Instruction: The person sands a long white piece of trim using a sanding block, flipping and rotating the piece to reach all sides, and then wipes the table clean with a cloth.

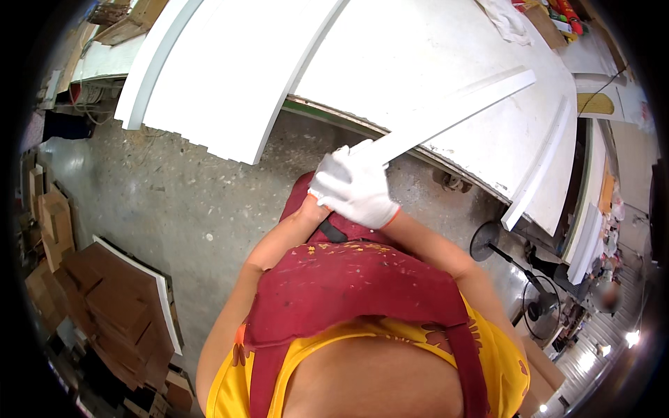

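My two hands are together in front of my apron, both in white knitted work gloves with orange cuffs. My right hand (366, 191) lies across my left, its fingers closed at the glove cuff on my left wrist. My left hand (329, 167) is partly covered by it, and its fingers cannot be made out clearly. Just beyond the hands is the near end of a long white strip (460, 108), which lies slanting on the white worktable (390, 49) and juts past its edge. Whether a glove touches that end, I cannot tell.
Long white panels (230, 63) overhang the table at the left. Another white strip (540, 167) lies at the table's right end. A standing fan (540, 303) is on the right. Brown boards (118, 306) are stacked at lower left. A white cloth (505, 21) lies at the back.
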Tool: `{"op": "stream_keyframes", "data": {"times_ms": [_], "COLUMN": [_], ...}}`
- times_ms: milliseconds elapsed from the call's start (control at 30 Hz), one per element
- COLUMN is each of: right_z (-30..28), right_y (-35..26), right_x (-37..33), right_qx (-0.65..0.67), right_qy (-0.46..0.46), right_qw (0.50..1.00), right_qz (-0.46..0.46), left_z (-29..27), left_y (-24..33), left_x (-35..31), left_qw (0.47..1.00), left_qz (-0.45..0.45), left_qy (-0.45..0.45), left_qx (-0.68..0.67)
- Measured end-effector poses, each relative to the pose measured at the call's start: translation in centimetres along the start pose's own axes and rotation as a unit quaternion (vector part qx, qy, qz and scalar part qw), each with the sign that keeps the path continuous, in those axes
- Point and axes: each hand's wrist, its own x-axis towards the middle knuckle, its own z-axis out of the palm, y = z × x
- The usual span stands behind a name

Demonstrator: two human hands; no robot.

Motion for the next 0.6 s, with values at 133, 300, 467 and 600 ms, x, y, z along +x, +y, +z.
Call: {"op": "stream_keyframes", "data": {"times_ms": [133, 300, 467, 600], "right_z": [-2.0, -3.9, 0.3, -0.7], "right_y": [2.8, 11.2, -0.5, 2.7], "right_x": [1.0, -0.7, 0.7, 0.6], "right_qx": [0.024, -0.262, -0.025, -0.011], "right_qy": [-0.059, 0.137, -0.046, -0.025], "right_qw": [0.997, 0.93, 0.996, 0.995], "right_qz": [0.038, 0.217, 0.078, 0.1], "left_z": [1.8, 3.1, 2.5, 3.4], "left_y": [2.1, 2.1, 0.9, 1.3], "left_x": [-0.8, -0.1, -0.7, -0.8], "left_qw": [0.995, 0.943, 0.997, 0.991], "left_qz": [0.0, -0.086, 0.043, -0.002], "left_qy": [0.065, 0.053, -0.01, 0.134], "left_qx": [0.076, -0.317, 0.058, -0.016]}}
